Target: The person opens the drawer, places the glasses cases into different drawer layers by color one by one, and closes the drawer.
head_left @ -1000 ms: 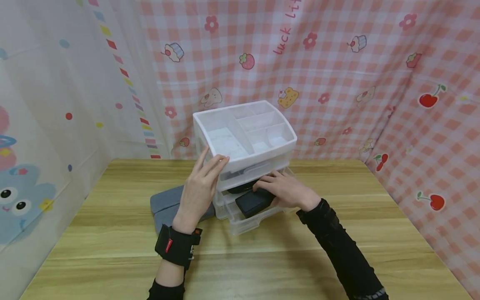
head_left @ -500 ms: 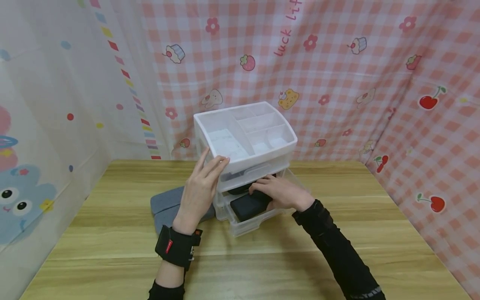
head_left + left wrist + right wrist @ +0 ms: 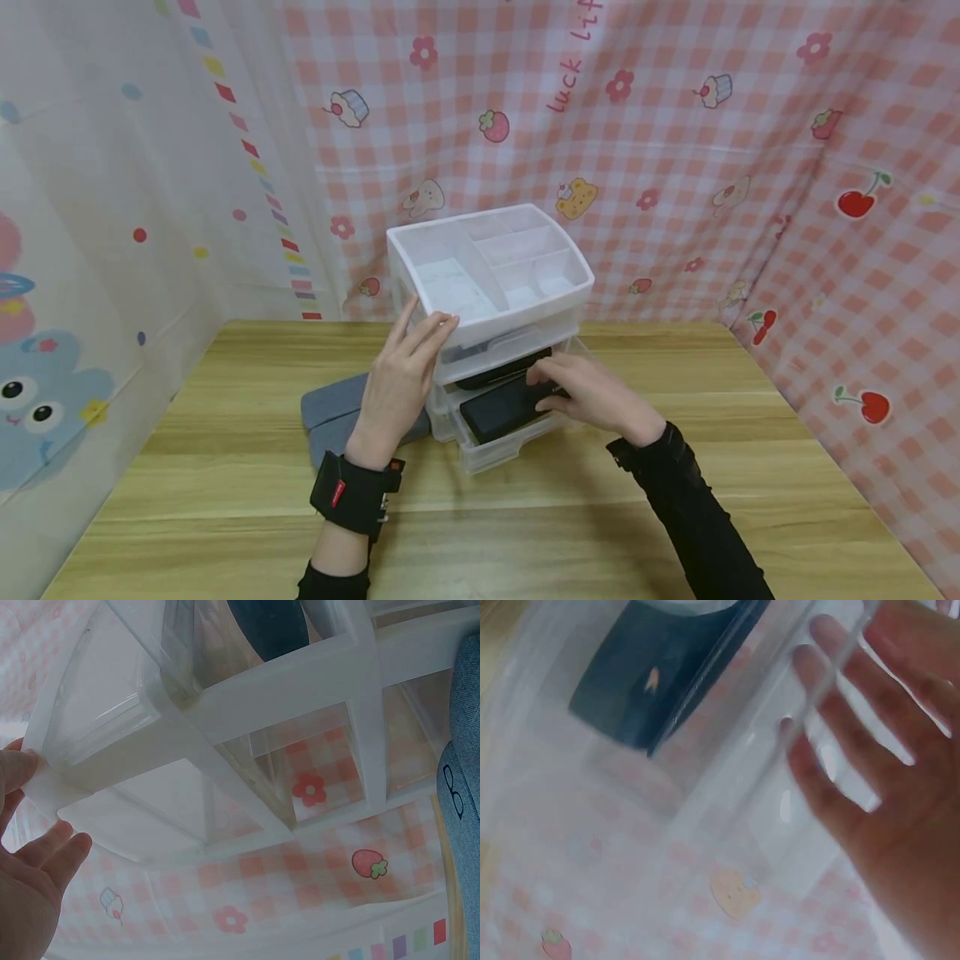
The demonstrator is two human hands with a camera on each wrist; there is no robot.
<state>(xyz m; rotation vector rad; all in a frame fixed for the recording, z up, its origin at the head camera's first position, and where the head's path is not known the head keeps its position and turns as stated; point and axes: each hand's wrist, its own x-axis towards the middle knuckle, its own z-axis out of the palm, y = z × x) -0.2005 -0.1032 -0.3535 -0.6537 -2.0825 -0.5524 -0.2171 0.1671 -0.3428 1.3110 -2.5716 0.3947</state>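
A white organizer (image 3: 457, 283) with clear drawers stands on the table, its lower drawer (image 3: 491, 454) pulled out. In that drawer lies a dark rectangular case (image 3: 495, 410), with a longer black item (image 3: 480, 380) behind it. My left hand (image 3: 397, 383) rests its fingers on the front left corner of the organizer's top; the left wrist view shows them on both sides of that corner. My right hand (image 3: 592, 392) is over the drawer's right side, fingertips at the case's right end. In the right wrist view its fingers (image 3: 829, 780) are spread behind the clear drawer wall.
A blue-grey fabric case (image 3: 330, 408) lies on the wooden table (image 3: 225, 467), left of the organizer and partly behind my left wrist. A pink checked curtain (image 3: 660, 167) hangs behind, with a similar one on the right. The organizer's top has several compartments.
The dark case has moved left and settled lower in the drawer. My right hand has loosened from it and drawn back to the right. My left hand has stayed put.
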